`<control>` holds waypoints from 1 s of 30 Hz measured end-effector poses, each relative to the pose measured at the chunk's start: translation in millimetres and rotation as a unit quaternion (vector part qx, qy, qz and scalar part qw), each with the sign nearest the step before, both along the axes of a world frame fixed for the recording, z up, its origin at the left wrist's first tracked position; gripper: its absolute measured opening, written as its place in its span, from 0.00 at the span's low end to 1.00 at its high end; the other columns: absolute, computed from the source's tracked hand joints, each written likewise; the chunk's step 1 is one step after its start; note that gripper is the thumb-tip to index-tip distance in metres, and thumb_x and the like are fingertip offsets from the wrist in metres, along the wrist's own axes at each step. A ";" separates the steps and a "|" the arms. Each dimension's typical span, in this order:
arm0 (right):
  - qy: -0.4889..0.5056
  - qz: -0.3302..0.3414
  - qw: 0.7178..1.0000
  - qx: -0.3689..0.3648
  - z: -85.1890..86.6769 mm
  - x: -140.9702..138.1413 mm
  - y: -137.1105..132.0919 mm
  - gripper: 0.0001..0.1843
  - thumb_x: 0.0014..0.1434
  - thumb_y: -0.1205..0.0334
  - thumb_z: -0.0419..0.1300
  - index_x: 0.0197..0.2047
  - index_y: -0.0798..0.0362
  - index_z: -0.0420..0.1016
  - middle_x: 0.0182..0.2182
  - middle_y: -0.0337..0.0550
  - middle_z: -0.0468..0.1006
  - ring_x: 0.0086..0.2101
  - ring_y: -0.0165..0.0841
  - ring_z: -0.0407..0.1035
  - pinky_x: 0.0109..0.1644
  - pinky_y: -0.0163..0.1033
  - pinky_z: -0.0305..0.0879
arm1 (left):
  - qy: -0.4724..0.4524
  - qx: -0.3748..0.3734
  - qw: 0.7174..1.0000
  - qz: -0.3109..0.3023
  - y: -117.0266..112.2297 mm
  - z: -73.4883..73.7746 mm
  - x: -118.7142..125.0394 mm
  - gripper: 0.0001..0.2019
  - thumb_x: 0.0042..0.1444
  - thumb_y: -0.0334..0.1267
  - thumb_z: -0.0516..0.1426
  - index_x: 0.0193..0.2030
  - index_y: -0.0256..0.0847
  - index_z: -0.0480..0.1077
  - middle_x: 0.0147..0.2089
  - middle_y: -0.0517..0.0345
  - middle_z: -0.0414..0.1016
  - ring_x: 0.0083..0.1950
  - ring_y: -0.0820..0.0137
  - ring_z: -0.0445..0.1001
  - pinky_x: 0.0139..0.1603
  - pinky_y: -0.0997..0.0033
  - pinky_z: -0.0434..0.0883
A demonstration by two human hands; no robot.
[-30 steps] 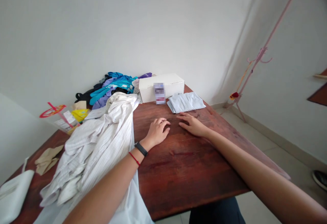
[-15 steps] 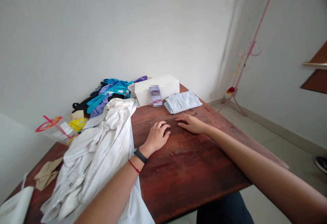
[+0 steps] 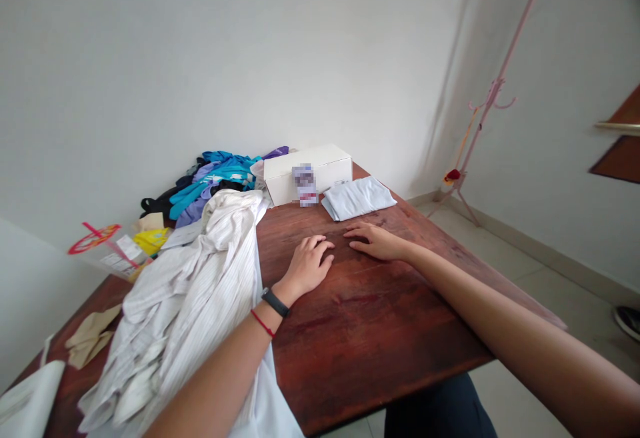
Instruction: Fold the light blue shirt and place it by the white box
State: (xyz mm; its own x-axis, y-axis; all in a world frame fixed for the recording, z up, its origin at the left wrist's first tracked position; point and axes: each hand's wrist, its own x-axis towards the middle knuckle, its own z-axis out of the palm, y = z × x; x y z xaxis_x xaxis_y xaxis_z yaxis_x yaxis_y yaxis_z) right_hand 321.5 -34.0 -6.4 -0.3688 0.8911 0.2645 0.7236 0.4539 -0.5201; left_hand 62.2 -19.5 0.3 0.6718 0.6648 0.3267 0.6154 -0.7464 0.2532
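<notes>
My left hand (image 3: 309,266) rests on the reddish-brown wooden table (image 3: 360,345), its fingers loosely spread and nothing in it. A dark band and a red string circle that wrist. Close by on the right, my right hand (image 3: 375,241) lies on the tabletop too, open and bare. Just beyond the hands is a folded light-blue cloth (image 3: 359,199). Left of my left hand, a striped whitish garment (image 3: 195,291) lies crumpled along the table, with pale blue fabric under its right edge.
Behind the cloth stands a white box (image 3: 325,165). Blue, purple and black clothes (image 3: 215,181) are heaped at the back left, near a clear plastic cup (image 3: 113,258) with a red straw. A beige cloth (image 3: 93,338) lies at far left. A pink coat stand (image 3: 493,95) rises from the floor.
Both hands stay in almost the same place on the table. The view has shifted very slightly; nothing was taken up or let go.
</notes>
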 end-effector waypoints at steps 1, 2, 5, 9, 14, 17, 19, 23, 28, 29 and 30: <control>0.001 0.002 1.000 0.000 -0.4 0.3 0.2 0.21 0.66 0.55 0.59 0.58 0.53 0.80 0.62 0.55 0.74 0.61 0.49 0.69 0.68 0.56 0.62 | 0.000 0.001 1.000 -0.001 0.1 -0.3 -0.1 0.12 0.66 0.35 0.58 0.54 0.41 0.76 0.61 0.47 0.72 0.64 0.56 0.69 0.67 0.51 0.66; 0.003 0.005 1.000 0.000 -0.7 0.6 0.3 0.20 0.66 0.55 0.59 0.58 0.52 0.80 0.62 0.55 0.74 0.61 0.49 0.69 0.68 0.56 0.62 | 0.000 0.001 1.000 -0.002 0.2 -0.5 -0.2 0.12 0.67 0.35 0.58 0.54 0.41 0.76 0.61 0.47 0.72 0.64 0.56 0.69 0.67 0.51 0.66; 0.019 0.012 1.000 0.004 -1.9 1.6 0.7 0.20 0.66 0.55 0.60 0.57 0.52 0.81 0.61 0.54 0.75 0.60 0.50 0.70 0.68 0.57 0.62 | -0.001 0.003 1.000 -0.004 0.3 -0.5 -0.5 0.12 0.67 0.36 0.58 0.55 0.42 0.75 0.61 0.48 0.72 0.63 0.57 0.69 0.67 0.51 0.66; 0.028 0.011 0.999 0.012 -4.0 2.6 0.9 0.19 0.65 0.54 0.60 0.56 0.50 0.81 0.60 0.53 0.76 0.59 0.50 0.70 0.67 0.58 0.62 | 0.004 0.006 1.000 -0.005 0.2 -0.3 -0.5 0.12 0.67 0.37 0.57 0.55 0.42 0.75 0.60 0.48 0.72 0.63 0.57 0.69 0.67 0.51 0.66; 0.037 0.011 0.999 0.015 -6.0 2.8 1.8 0.19 0.65 0.54 0.61 0.56 0.49 0.81 0.60 0.52 0.76 0.59 0.49 0.70 0.68 0.58 0.62 | 0.012 0.007 1.000 0.000 0.4 -0.6 -1.1 0.12 0.68 0.37 0.56 0.55 0.42 0.75 0.61 0.48 0.72 0.63 0.57 0.69 0.67 0.51 0.66; 0.039 0.011 0.999 0.016 -3.7 2.0 1.3 0.20 0.67 0.53 0.60 0.57 0.51 0.81 0.59 0.55 0.77 0.59 0.49 0.71 0.67 0.59 0.62 | 0.021 0.019 0.999 -0.019 -1.2 2.2 -1.2 0.16 0.69 0.37 0.55 0.61 0.42 0.72 0.62 0.47 0.71 0.64 0.57 0.69 0.68 0.51 0.66; 0.046 0.026 0.999 0.013 -0.1 0.2 -1.2 0.23 0.67 0.49 0.61 0.60 0.52 0.78 0.59 0.56 0.76 0.60 0.49 0.70 0.67 0.58 0.62 | 0.025 0.029 0.998 -0.053 -4.5 6.3 0.0 0.23 0.69 0.35 0.54 0.70 0.43 0.64 0.65 0.47 0.70 0.66 0.58 0.67 0.69 0.52 0.64; 0.070 0.102 0.992 -0.017 8.1 -11.4 -13.2 0.48 0.55 0.40 0.71 0.72 0.50 0.63 0.70 0.58 0.61 0.69 0.51 0.56 0.72 0.59 0.54 | 0.036 0.029 0.988 -0.149 -18.5 16.6 6.3 0.34 0.70 0.33 0.53 0.78 0.49 0.46 0.72 0.50 0.64 0.72 0.59 0.63 0.72 0.50 0.61; 0.066 0.160 0.985 -0.026 14.3 -37.6 -31.3 0.60 0.48 0.37 0.74 0.77 0.41 0.51 0.77 0.53 0.42 0.74 0.56 0.39 0.73 0.63 0.47 | 0.051 0.008 0.970 -0.236 -34.6 20.5 13.1 0.36 0.66 0.33 0.56 0.78 0.54 0.48 0.73 0.51 0.63 0.72 0.56 0.63 0.71 0.49 0.62; 0.071 0.171 0.983 -0.017 15.4 -42.2 -33.8 0.59 0.48 0.37 0.74 0.76 0.39 0.52 0.77 0.53 0.41 0.73 0.57 0.40 0.72 0.63 0.48 | 0.051 0.003 0.969 -0.240 -35.4 19.6 13.6 0.37 0.65 0.33 0.57 0.78 0.54 0.48 0.73 0.50 0.63 0.72 0.54 0.64 0.70 0.48 0.63; 0.080 0.182 0.980 -0.006 16.7 -46.1 -35.7 0.58 0.49 0.38 0.74 0.76 0.39 0.52 0.77 0.53 0.42 0.73 0.57 0.41 0.72 0.63 0.49 | 0.046 -0.002 0.968 -0.245 -35.5 18.4 13.8 0.38 0.64 0.33 0.57 0.78 0.53 0.48 0.72 0.49 0.64 0.71 0.52 0.64 0.69 0.47 0.65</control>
State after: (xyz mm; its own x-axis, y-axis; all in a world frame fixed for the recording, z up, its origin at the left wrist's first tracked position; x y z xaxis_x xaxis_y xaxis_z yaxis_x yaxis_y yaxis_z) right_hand 275.4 -69.7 10.3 -0.6167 0.7121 0.3355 0.4242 0.6597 -0.6203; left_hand 76.0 -55.0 18.7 0.9332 0.2603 0.2478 0.2080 -0.9534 0.2183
